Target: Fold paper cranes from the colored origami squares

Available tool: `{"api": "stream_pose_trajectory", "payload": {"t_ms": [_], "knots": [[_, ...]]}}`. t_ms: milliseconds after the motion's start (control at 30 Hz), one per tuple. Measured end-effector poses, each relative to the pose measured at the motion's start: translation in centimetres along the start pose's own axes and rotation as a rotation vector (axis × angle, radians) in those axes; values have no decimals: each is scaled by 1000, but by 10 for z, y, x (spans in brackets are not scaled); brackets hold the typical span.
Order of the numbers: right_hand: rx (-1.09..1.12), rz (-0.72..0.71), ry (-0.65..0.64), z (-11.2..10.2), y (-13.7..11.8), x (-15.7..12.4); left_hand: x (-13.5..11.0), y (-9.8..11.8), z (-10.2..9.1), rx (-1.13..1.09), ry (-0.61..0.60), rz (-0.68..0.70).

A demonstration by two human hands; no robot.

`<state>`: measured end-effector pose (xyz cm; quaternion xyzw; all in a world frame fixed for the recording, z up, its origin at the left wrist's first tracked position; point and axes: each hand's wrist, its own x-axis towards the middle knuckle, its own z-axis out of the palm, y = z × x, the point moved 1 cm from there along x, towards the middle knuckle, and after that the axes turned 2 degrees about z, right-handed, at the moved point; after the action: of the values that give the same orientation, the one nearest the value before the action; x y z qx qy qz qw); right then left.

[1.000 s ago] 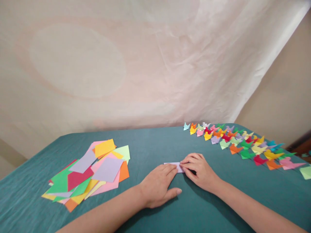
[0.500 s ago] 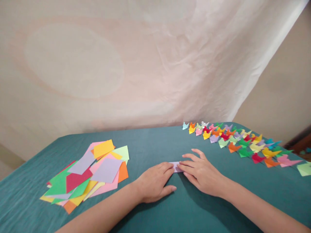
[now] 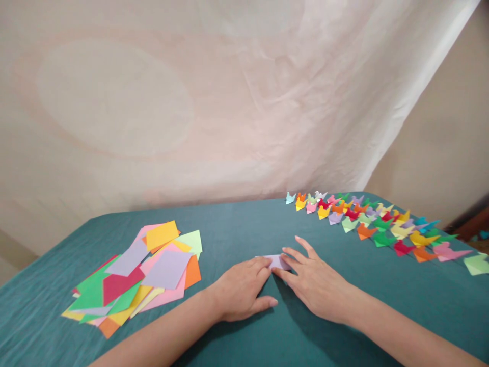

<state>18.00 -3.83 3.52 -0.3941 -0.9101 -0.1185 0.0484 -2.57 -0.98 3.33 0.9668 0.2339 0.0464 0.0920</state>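
Observation:
A narrow folded piece of lilac paper [image 3: 279, 262] lies on the teal cloth between my hands. My left hand [image 3: 244, 288] rests flat over its left part, fingertips pressing it down and the thumb stretched out apart on the cloth. At the paper's right end is my right hand [image 3: 313, 280], with its thumb at the near edge and its forefinger at the far side. The other fingers of that hand are spread and raised. Both ends of the paper are partly hidden under fingers.
A loose heap of coloured paper sheets [image 3: 166, 270] lies to the left. Rows of small folded paper birds [image 3: 367, 232] stand at the back right, running to the right edge. The teal-covered table [image 3: 229, 224] ends at a pale hanging cloth [image 3: 229, 127].
My right thumb has shifted left along the near edge of the paper, and the right fingers have spread and moved slightly. My left hand stays nearly in place.

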Motion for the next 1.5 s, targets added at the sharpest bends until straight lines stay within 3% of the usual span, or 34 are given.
{"api": "stream_pose_trajectory", "payload": {"t_ms": [400, 1067, 1200, 1367, 1500], "knots": [[-36, -21, 23, 12, 6, 0, 2, -3, 2, 35, 19, 27], [-6, 65, 34, 5, 28, -7, 1, -3, 2, 86, 28, 28], [33, 81, 104, 7, 18, -2, 2, -2, 1, 65, 38, 31], [73, -5, 144, 23, -5, 2, 3, -3, -2, 45, 24, 44], [27, -14, 160, 32, -7, 2, 3, -3, -2, 44, 25, 51]]}}
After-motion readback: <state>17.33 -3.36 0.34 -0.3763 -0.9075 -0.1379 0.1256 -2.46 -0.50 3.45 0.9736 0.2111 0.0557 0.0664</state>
